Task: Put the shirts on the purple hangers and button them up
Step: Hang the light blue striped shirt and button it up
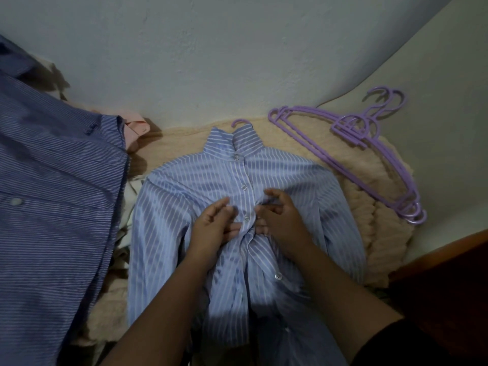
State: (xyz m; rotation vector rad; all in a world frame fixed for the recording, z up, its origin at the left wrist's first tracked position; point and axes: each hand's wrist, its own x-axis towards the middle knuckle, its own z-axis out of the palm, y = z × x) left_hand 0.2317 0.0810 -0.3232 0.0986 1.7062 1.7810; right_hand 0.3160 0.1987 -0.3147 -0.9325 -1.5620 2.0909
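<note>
Pinching the bunched front of the light blue shirt (184, 186), left hand (211, 225) and right hand (280, 220) risk mismatching button (247, 217) and hole.

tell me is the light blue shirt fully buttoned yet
Partly. The light blue shirt is closed at the top three buttons; a lower button sits unfastened on the open placket.

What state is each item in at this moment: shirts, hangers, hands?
light blue striped shirt: flat on the beige blanket, on a hanger, top buttons fastened, lower placket open.
hanger hook: sticking out above the collar.
dark blue striped shirt: lying at left, no hanger visible.
spare purple hangers: stacked, unused.
left hand: pinching the placket.
right hand: pinching the placket.
</note>
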